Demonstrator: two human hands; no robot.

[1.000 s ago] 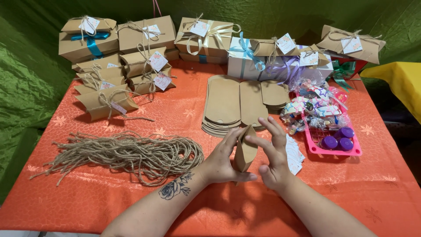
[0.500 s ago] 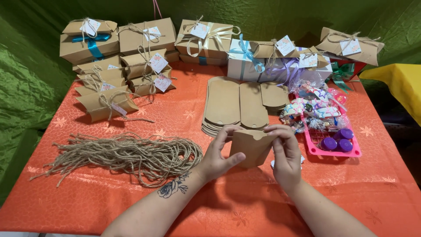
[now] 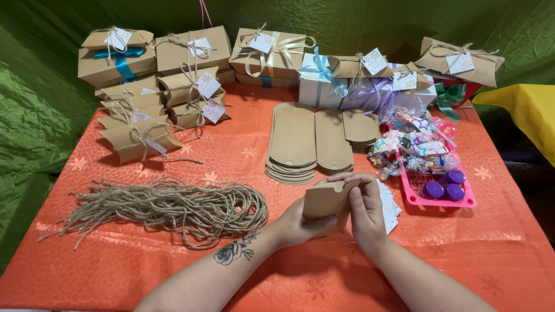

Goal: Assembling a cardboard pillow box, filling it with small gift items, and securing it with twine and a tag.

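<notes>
While an orange tablecloth (image 3: pixel 173 271) covers the table, a small brown cardboard pillow box (image 3: pixel 325 201) is held upright just above it, near the front centre, between both hands. The left hand (image 3: pixel 296 224) is wrapped round the box from below and behind, its fingers closed on the lower left edge. The right hand (image 3: pixel 365 209) is clamped on the box's right end, with the fingers curled over the top flap; whether that flap is fully folded in cannot be told, since it is hidden by the fingers. A flower tattoo is seen on the left forearm.

Just beyond the hands, a stack of flat, unfolded box blanks (image 3: pixel 293 143) is laid out, with two more flat stacks beside it to the right. To the left of the hands, a loose bundle of jute twine lengths (image 3: pixel 167 208) is spread on the cloth. Beside the right hand, a small pile of white paper tags (image 3: pixel 389 203) is partly covered by it. Further right, a pink tray (image 3: pixel 414 199) with purple round containers is placed, and wrapped sweets (image 3: pixel 407 147) are heaped behind it. Finished gift boxes (image 3: pixel 191 55), tied with twine or ribbon and tagged, are lined up along the back edge.
</notes>
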